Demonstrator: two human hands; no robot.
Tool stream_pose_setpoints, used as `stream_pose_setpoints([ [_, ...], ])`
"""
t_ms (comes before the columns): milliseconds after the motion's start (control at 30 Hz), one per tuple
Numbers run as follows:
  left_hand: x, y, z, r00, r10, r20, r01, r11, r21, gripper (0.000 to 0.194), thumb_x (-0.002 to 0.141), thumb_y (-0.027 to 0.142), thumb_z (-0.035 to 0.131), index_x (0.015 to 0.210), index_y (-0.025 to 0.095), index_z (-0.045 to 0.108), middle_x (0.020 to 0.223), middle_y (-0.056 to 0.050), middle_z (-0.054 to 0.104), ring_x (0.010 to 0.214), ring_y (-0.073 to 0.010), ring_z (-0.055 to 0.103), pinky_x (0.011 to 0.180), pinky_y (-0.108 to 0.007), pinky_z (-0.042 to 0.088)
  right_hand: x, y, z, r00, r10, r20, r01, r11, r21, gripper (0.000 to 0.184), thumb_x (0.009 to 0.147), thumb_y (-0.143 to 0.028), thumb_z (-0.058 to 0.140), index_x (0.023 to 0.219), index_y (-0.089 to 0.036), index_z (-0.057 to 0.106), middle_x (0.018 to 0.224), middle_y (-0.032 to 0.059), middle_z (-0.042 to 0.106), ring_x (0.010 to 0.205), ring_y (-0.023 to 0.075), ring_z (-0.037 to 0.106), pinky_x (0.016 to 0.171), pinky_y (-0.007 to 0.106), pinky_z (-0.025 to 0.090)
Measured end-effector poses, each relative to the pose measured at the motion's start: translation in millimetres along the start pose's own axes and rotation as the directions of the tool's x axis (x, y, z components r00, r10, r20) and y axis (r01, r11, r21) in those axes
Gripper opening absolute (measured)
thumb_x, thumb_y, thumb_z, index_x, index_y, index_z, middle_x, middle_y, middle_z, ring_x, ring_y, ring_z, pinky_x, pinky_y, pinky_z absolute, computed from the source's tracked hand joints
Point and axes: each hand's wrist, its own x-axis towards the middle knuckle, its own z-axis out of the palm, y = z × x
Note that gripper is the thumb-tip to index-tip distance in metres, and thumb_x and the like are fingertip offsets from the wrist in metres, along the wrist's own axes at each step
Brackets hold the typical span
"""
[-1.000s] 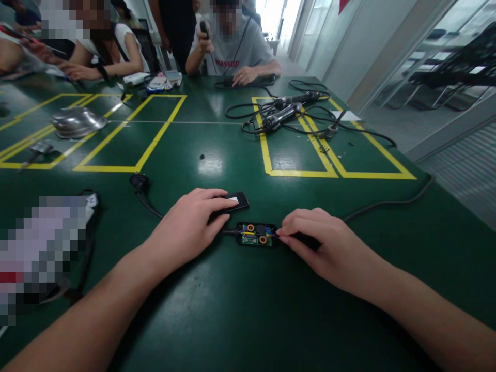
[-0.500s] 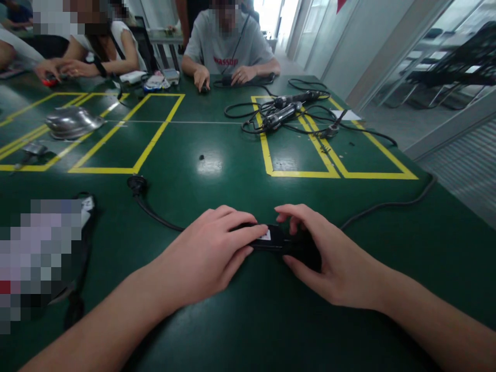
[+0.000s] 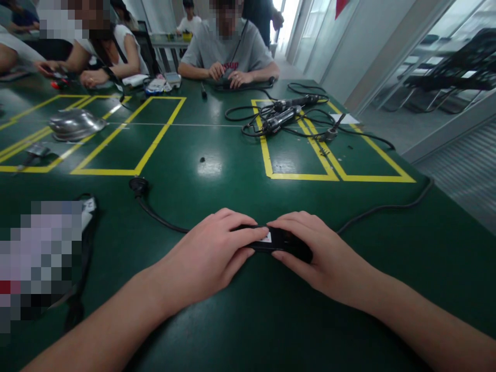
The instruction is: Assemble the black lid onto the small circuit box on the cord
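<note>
A black power adapter with a white label lies flat on the green table in front of me. My left hand covers its left part, fingers on top and thumb along the near side. Around its right end my right hand is curved, fingertips at the far edge and thumb at the near edge. A black cord runs from under my left hand to a plug. Another black cord leads away behind my right hand. The adapter's ends are partly hidden by my hands.
Black tools with tangled cables lie across yellow-taped outlines at the far right. A shiny metal piece sits far left, and a blurred-out object with a dark strap lies near left. Two people sit across the table.
My right hand has closed in on the adapter's right end, its fingers and thumb nearer together. My left hand has stayed put. Opposite, a person's hand has drawn back from a small dark object.
</note>
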Motion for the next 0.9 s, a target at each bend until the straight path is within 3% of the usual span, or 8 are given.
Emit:
stream_pose_setpoints([
  [300,1,-2,-0.6,0.999,-0.054,0.009,0.055,0.99,-0.133,0.032,0.109,0.019,0.065,0.139,0.028,0.074,0.136,-0.006,0.078,0.121,-0.0243,0.07,0.109,-0.042,0.056,-1,2,1,1.0,-0.011,0.008,0.011,1.0,0.005,0.03,0.104,-0.023,0.069,0.133,-0.028,0.063,0.123,0.0075,0.079,0.108,0.028,0.072,0.091,0.047,0.059],
  [433,2,-4,-1.2,0.995,-0.097,-0.036,0.088,0.976,-0.199,0.029,0.112,0.024,0.06,0.138,0.025,0.072,0.134,-0.005,0.079,0.12,-0.0227,0.072,0.109,-0.039,0.057,-6,2,3,0.998,0.045,-0.054,-0.044,0.999,0.028,0.05,0.1,-0.025,0.073,0.146,-0.028,0.052,0.122,0.0084,0.076,0.1,0.0261,0.071,0.086,0.043,0.059],
  [500,3,-6,-1.7,0.98,-0.176,-0.091,0.156,0.969,-0.189,0.03,0.112,0.026,0.058,0.139,0.025,0.071,0.13,-0.005,0.08,0.116,-0.0233,0.074,0.106,-0.04,0.059,-8,2,4,0.993,0.076,-0.089,-0.071,0.996,0.058,0.054,0.098,-0.026,0.074,0.146,-0.028,0.05,0.119,0.0075,0.073,0.096,0.0249,0.07,0.081,0.04,0.059],
  [667,3,-18,-0.5,0.903,-0.352,-0.247,0.371,0.928,0.034,0.026,0.104,0.023,0.065,0.129,0.022,0.072,0.119,-0.009,0.079,0.11,-0.031,0.074,0.098,-0.05,0.061,-4,0,0,0.997,0.074,-0.035,-0.074,0.997,0.018,0.019,0.099,-0.021,0.068,0.116,-0.027,0.061,0.1,0.0034,0.07,0.086,0.0228,0.067,0.073,0.036,0.055],
  [767,1,-26,1.7,0.913,-0.34,-0.227,0.37,0.923,0.108,0.021,0.103,0.02,0.065,0.123,0.021,0.072,0.122,-0.011,0.079,0.112,-0.0329,0.073,0.097,-0.053,0.061,-1,-1,-4,0.998,0.052,-0.027,-0.053,0.998,-0.016,0.012,0.101,-0.017,0.064,0.108,-0.026,0.062,0.093,0.0031,0.07,0.081,0.0219,0.065,0.071,0.035,0.052],
  [900,0,-23,0.1,0.935,-0.238,-0.265,0.284,0.947,0.151,0.015,0.106,0.024,0.062,0.116,0.022,0.073,0.139,-0.012,0.075,0.126,-0.0343,0.069,0.102,-0.055,0.058,0,0,-6,1.0,0.03,-0.001,-0.03,0.999,-0.037,0.011,0.102,-0.015,0.062,0.105,-0.025,0.063,0.092,0.0029,0.071,0.08,0.0215,0.066,0.07,0.034,0.053],
])
